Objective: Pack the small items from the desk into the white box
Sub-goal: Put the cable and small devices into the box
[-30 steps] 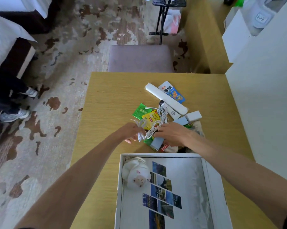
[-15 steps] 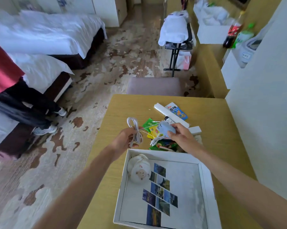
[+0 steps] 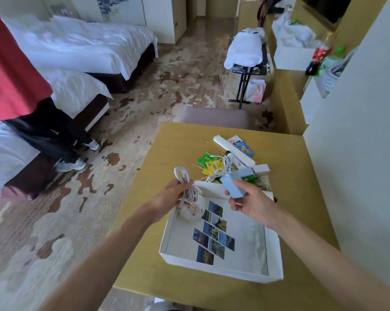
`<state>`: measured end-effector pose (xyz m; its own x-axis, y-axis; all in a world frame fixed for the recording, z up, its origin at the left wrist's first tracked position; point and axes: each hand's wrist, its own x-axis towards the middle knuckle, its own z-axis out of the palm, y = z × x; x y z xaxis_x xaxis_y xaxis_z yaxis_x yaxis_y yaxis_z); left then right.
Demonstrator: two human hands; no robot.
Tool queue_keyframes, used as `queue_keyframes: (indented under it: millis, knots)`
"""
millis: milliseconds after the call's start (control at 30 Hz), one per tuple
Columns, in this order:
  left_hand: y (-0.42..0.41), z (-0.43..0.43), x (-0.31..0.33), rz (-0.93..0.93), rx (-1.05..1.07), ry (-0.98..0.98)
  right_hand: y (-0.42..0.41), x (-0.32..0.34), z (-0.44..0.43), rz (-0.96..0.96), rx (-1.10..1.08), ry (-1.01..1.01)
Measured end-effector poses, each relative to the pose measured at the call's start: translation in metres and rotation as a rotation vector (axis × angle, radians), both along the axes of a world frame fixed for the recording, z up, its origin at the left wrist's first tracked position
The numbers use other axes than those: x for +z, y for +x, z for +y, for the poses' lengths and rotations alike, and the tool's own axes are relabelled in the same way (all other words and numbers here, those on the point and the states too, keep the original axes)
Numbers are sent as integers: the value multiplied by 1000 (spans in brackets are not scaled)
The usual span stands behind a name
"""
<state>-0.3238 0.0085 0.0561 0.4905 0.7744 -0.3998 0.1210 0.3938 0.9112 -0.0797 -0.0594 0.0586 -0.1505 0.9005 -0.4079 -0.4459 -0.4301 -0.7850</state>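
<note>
The white box (image 3: 218, 267) lies open on the wooden desk (image 3: 286, 198), with photo prints on its floor and a round white plush toy (image 3: 192, 211) in its far left corner. My left hand (image 3: 172, 196) grips a coiled white cable (image 3: 185, 181) above that corner. My right hand (image 3: 249, 202) holds a small light-blue box (image 3: 232, 187) over the box's far edge. Behind them on the desk lie a long white bar (image 3: 233, 150), green and yellow tea packets (image 3: 209, 162), a white earphone cord (image 3: 224, 168) and a blue snack packet (image 3: 241, 145).
A white wall (image 3: 355, 153) borders the desk on the right. A grey stool (image 3: 214, 117) stands beyond the far edge. A person in red top and dark trousers (image 3: 21, 104) stands by the beds at left. A luggage rack (image 3: 247, 70) stands further back.
Both hands lifted from the pile and drew back toward the white box: the left brought up the coiled cable, the right the light-blue box. The camera tilted up, showing more room.
</note>
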Motion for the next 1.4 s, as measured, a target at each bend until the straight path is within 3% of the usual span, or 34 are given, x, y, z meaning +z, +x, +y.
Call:
queue_keyframes:
  millis: [100, 267, 367, 500, 700, 833, 1000, 1133, 1200, 1400]
  knots:
    - [-2, -11, -9, 44, 10, 39, -7, -7, -17, -144, 23, 1]
    - [9, -18, -16, -83, 125, 26, -27, -16, -33, -423, -6, 29]
    - [14, -16, -17, -135, 205, -5, -43, -16, -32, -460, 15, 52]
    - [19, -15, -15, -147, 153, -73, -55, -19, -29, -554, 51, 85]
    - [18, -17, -8, -100, -4, -115, -58, -31, -24, -599, -185, 57]
    - [9, -16, -5, 114, -187, 164, -54, -36, -23, -696, -219, 47]
    - [-17, -11, -18, 573, -426, 846, -45, -42, -33, -854, -40, 219]
    - [-34, -8, -30, 641, -503, 1092, -52, -53, -34, -971, 152, 277]
    - [-39, -8, -37, 665, -471, 1065, -57, -61, -31, -1017, 222, 270]
    - [-41, 2, -44, 609, -295, 636, -69, -88, -23, -1108, 245, 215]
